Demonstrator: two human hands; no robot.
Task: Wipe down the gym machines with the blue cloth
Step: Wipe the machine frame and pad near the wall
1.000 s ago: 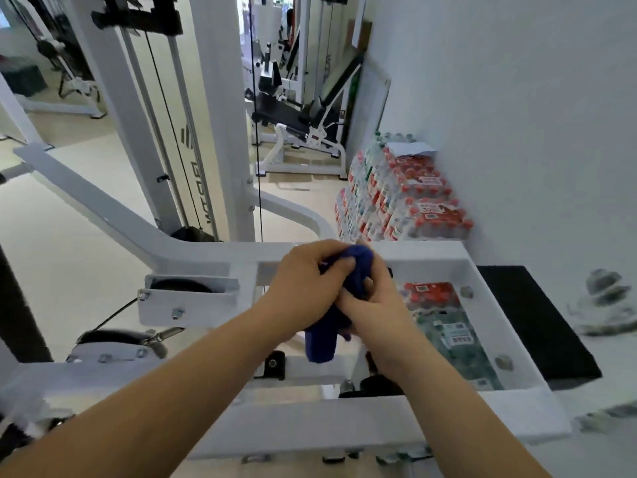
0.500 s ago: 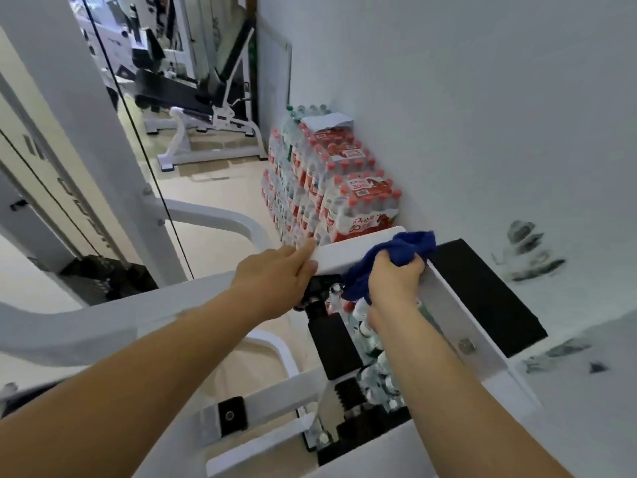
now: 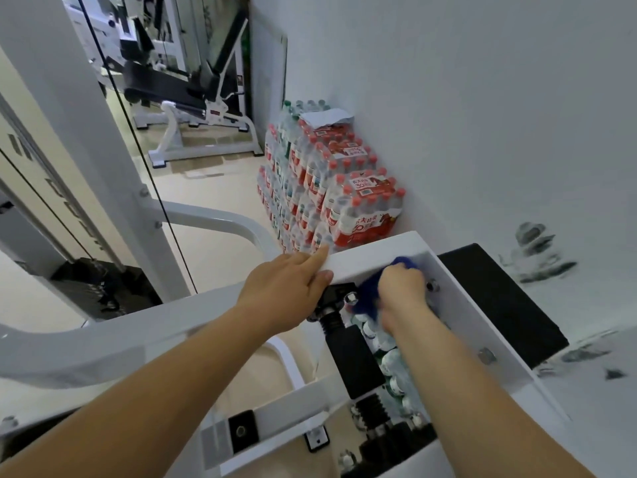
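left hand [image 3: 287, 288] is spread flat on the white frame bar [image 3: 372, 255], holding nothing, just bracing. right hand [image 3: 401, 288] is closed round the bunched blue cloth [image 3: 367, 298], pushed into the inside corner of the frame. risk i'd guess: the cloth catches on the bolt [image 3: 351, 298] or the black spring post [image 3: 332, 320] beside it, or knuckles scrape the bolt [image 3: 431, 285] on the side plate.
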